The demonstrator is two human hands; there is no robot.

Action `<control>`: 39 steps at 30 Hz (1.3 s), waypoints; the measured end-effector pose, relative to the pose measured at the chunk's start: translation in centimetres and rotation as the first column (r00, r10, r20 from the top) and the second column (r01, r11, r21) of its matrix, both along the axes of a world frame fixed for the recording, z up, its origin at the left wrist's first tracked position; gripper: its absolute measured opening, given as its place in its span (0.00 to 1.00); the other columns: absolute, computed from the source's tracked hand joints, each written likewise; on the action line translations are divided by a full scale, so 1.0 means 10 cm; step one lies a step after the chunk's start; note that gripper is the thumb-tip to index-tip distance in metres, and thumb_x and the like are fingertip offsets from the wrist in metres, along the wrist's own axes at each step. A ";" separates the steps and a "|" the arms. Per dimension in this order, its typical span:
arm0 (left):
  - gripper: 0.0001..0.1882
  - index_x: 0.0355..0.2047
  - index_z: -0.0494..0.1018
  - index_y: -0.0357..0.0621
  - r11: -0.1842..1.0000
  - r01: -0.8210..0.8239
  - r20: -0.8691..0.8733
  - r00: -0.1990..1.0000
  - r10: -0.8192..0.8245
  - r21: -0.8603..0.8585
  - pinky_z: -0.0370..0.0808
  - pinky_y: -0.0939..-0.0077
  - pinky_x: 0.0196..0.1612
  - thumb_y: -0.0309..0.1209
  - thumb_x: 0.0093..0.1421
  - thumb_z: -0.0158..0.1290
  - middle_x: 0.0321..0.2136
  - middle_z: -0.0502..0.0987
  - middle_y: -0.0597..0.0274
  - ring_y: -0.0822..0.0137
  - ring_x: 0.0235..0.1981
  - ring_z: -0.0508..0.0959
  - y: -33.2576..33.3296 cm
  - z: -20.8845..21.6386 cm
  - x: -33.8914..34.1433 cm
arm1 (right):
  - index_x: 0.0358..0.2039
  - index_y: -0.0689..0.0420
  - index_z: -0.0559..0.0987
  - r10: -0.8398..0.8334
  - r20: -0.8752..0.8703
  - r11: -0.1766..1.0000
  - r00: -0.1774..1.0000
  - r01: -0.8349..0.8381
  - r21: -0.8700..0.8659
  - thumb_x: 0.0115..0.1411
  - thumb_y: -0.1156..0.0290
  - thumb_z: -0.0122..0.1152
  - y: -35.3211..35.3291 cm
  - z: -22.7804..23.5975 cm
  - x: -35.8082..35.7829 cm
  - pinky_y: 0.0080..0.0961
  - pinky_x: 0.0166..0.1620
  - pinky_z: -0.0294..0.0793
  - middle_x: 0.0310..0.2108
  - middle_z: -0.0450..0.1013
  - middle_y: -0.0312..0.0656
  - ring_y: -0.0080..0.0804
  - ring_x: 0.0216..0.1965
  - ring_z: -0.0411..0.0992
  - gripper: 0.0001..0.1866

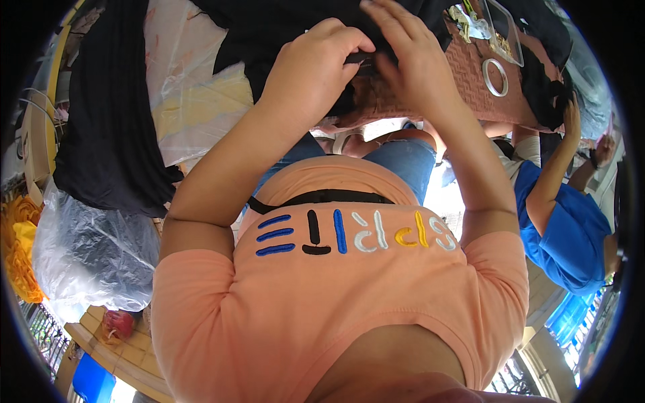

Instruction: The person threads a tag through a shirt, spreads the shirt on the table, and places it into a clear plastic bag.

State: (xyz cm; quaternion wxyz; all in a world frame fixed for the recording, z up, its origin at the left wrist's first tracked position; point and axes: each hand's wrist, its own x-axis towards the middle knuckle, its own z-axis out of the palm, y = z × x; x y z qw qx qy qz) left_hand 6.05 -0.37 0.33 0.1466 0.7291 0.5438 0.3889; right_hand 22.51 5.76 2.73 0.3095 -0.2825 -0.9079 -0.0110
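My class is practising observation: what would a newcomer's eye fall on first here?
The peach shirt with its colourful embroidered lettering fills the middle. Above it, the left hand and right hand are at the black fabric. Off to the right, another person's blue shirt stands out.

room over brown cloth [463, 74], white ring [485, 75] and clear tray [517, 40] obstructing

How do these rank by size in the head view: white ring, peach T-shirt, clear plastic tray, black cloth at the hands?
Peach T-shirt
Black cloth
Clear plastic tray
White ring
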 end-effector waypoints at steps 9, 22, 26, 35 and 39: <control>0.14 0.42 0.75 0.35 0.916 0.059 0.271 0.961 0.056 -0.398 0.72 0.70 0.48 0.19 0.54 0.47 0.38 0.76 0.50 0.57 0.43 0.77 0.17 0.21 -0.38 | 0.34 0.58 0.75 -0.149 -0.565 0.346 0.811 -0.493 -0.798 0.68 0.69 0.50 0.21 0.22 0.41 0.12 0.35 0.67 0.28 0.72 0.27 0.15 0.29 0.68 0.08; 0.18 0.50 0.76 0.46 0.776 0.559 0.591 0.743 -0.313 -0.292 0.67 0.79 0.55 0.25 0.58 0.53 0.50 0.76 0.65 0.72 0.48 0.75 0.16 0.02 -0.46 | 0.29 0.55 0.77 -0.516 -0.536 0.409 0.669 -0.357 -0.840 0.67 0.67 0.52 0.32 -0.11 0.35 0.12 0.33 0.67 0.26 0.73 0.28 0.13 0.28 0.69 0.10; 0.15 0.48 0.78 0.45 0.749 0.494 0.467 0.839 -0.277 -0.442 0.65 0.78 0.57 0.25 0.61 0.50 0.46 0.79 0.64 0.71 0.50 0.75 0.33 -0.18 -0.49 | 0.31 0.58 0.77 -0.470 -0.354 0.499 0.808 -0.088 -0.862 0.66 0.67 0.53 0.57 -0.43 0.38 0.15 0.35 0.68 0.25 0.73 0.30 0.16 0.29 0.69 0.10; 0.15 0.45 0.80 0.53 0.877 0.242 0.394 0.917 -0.066 -0.416 0.68 0.78 0.51 0.32 0.56 0.58 0.38 0.80 0.65 0.72 0.43 0.76 0.38 -0.44 -0.42 | 0.37 0.59 0.81 -0.414 -0.275 0.767 0.868 0.170 -0.619 0.60 0.66 0.64 -0.02 -0.42 0.24 0.14 0.35 0.68 0.28 0.76 0.31 0.12 0.30 0.68 0.10; 0.15 0.45 0.80 0.53 0.814 0.369 0.531 0.843 -0.090 -0.448 0.68 0.78 0.51 0.32 0.55 0.58 0.36 0.81 0.64 0.73 0.42 0.77 0.36 -0.51 -0.40 | 0.30 0.57 0.83 -0.372 0.019 0.631 0.928 0.268 -0.728 0.54 0.56 0.65 -0.26 -0.48 0.07 0.28 0.34 0.75 0.26 0.78 0.45 0.37 0.27 0.77 0.16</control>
